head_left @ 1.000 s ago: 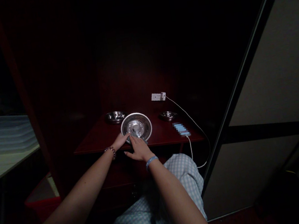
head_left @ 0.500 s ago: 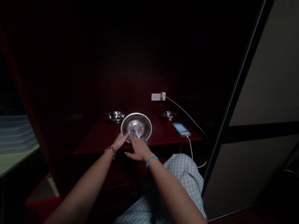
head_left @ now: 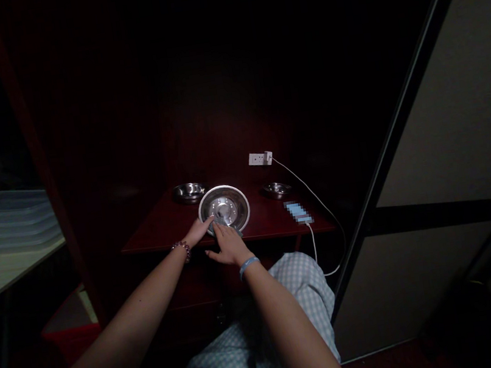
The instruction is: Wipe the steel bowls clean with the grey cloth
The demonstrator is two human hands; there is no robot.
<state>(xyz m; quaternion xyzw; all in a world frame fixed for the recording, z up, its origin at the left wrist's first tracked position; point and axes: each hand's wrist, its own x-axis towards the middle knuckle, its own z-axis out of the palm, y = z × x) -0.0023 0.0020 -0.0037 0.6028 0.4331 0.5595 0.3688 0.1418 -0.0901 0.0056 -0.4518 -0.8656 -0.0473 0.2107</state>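
Note:
A round steel plate [head_left: 226, 204] stands tilted toward me on a dark red shelf [head_left: 160, 229]. My left hand [head_left: 197, 232], with a bead bracelet on the wrist, grips the plate's lower left rim. My right hand [head_left: 228, 248], with a light blue wristband, rests at the plate's lower edge. Its fingers press on a greyish cloth [head_left: 235, 230] that shows only in part under the plate. The light is dim, so the fingertips are hard to make out.
A small steel bowl [head_left: 189, 191] sits behind the plate at the left, another small bowl [head_left: 276, 190] at the right. A phone [head_left: 298, 212] lies on the shelf, its white cable [head_left: 316, 198] running to a wall charger [head_left: 261, 158]. A sliding door panel [head_left: 463, 133] stands right, a pale table [head_left: 4, 269] left.

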